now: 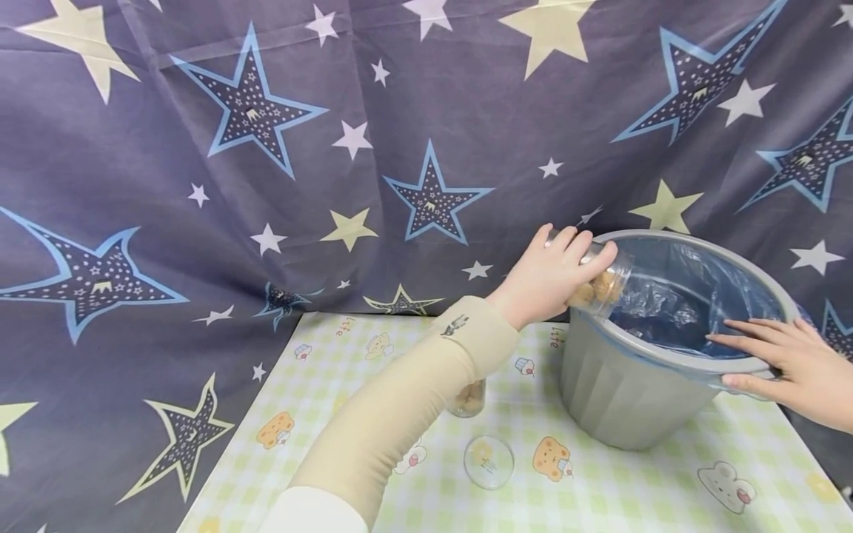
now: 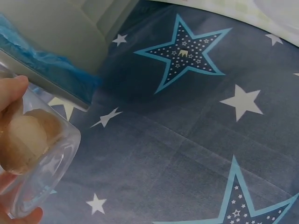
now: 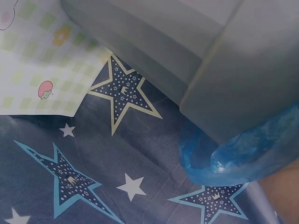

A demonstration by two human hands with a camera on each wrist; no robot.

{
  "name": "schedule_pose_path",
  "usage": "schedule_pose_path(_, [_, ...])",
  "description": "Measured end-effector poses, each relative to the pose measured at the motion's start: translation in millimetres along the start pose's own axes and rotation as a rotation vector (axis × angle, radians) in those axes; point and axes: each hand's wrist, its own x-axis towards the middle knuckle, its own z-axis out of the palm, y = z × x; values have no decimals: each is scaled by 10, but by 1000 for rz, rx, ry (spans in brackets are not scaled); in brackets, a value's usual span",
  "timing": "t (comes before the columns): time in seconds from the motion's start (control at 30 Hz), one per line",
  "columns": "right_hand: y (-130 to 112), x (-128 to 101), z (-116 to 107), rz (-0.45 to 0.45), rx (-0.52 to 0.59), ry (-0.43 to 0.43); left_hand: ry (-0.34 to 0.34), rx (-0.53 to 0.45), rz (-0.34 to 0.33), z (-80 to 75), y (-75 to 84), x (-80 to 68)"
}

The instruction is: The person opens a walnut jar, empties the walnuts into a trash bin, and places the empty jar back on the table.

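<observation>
Second jar (image 1: 469, 400) with cookies stands on checkered mat (image 1: 346, 385), partly behind my left sleeve; clear lid (image 1: 489, 462) lies flat just in front of it. My left hand (image 1: 549, 277) grips clear jar (image 1: 600, 280), fingers curled round it, jar tipped sideways, mouth over rim of grey bin (image 1: 626, 392). Cookies (image 2: 25, 140) sit inside jar. Blue liner (image 1: 673, 296) lines bin. My right hand (image 1: 789, 363) rests on bin's near rim, fingers straight, thumb outside.
</observation>
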Motion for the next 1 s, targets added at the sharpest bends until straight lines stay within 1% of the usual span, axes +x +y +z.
schedule_pose_path(0.1, [6, 0, 5, 0, 4, 0, 30, 9, -3, 12, 9, 12])
schedule_pose_path(0.23, [17, 7, 9, -1, -2, 4, 49, 26, -4, 9, 13, 8])
schedule_pose_path(0.43, [25, 11, 4, -14, -8, 10, 38, 28, -19, 13, 18, -5])
schedule_pose_path(0.53, [13, 33, -17, 4, -34, -23, 37, 25, -21, 21, 22, -8])
schedule_pose_path(0.7, [-11, 80, -80, 54, -72, -137, 45, 37, -20, 24, 14, -24])
schedule_pose_path(0.77, [-18, 85, -94, 62, -75, -157, 55, 49, -17, 22, 7, -23])
schedule_pose_path(0.83, [-23, 84, -95, 60, -75, -153, 75, 57, -14, 20, 2, -16])
schedule_pose_path(1.0, [-20, 78, -67, 41, -67, -109, 111, 72, -10, 18, 9, -13])
